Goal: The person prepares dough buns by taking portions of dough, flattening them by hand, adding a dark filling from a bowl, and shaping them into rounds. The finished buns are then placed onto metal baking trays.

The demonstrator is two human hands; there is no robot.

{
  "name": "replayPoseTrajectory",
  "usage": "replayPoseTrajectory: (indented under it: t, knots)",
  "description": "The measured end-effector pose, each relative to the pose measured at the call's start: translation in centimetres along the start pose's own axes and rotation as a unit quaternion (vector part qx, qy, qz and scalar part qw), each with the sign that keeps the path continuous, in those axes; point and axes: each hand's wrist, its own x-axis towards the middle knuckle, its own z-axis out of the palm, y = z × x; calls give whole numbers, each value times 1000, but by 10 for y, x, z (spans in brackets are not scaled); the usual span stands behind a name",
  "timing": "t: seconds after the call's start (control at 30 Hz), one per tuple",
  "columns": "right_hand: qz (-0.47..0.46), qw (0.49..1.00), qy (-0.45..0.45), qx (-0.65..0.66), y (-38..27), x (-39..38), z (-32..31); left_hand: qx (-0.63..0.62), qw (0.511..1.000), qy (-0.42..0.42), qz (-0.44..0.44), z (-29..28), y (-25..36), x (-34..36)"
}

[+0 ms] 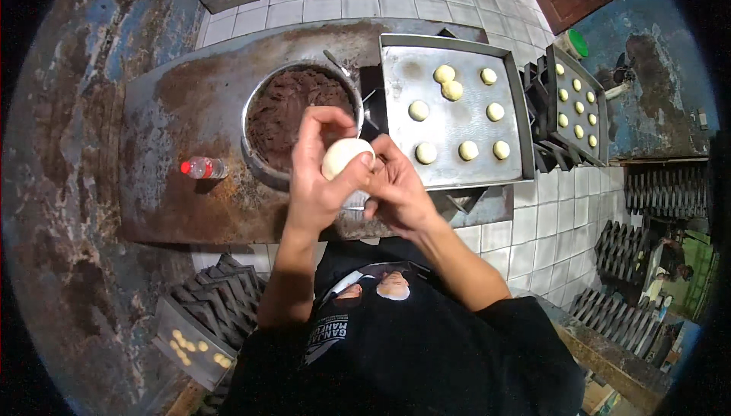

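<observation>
My left hand (314, 188) is curled around a pale, smooth dough ball (343, 156), thumb across its front. My right hand (402, 194) meets it from the right, with bent fingers pressed against the ball's side. Under the hands a small shiny, greyish piece (355, 200) shows in part; its kind is hidden. Just beyond my left hand stands a round metal pot (247, 130) with dark brown, crumbly paste (285, 108) in it. To the right, a square metal baking tray (400, 176) holds several dough balls (467, 150), two of them touching.
A clear plastic bottle with a red cap (204, 168) lies on the worn table (171, 210), left of the pot. A metal utensil handle (336, 62) rests by the pot's far rim. More trays with dough balls stand at far right (601, 123) and lower left (179, 321).
</observation>
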Motion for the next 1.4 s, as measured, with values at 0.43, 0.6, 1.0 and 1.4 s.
replayPoseTrajectory:
  t: [0.43, 0.6, 1.0, 1.4]
  knots:
    - [-195, 951, 59, -233, -116, -56, -98, -120, 983, -133, 37, 167, -54, 40]
    - [-256, 904, 117, -321, -144, -67, -146, -152, 968, -202, -7, 217, -94, 45]
    - [-101, 790, 20, -604, -207, 63, -227, 247, 968, -50, -15, 162, -261, 139]
    - [-166, 396, -138, -892, -82, 241, -342, 406, 912, 52, -30, 63, -229, 72]
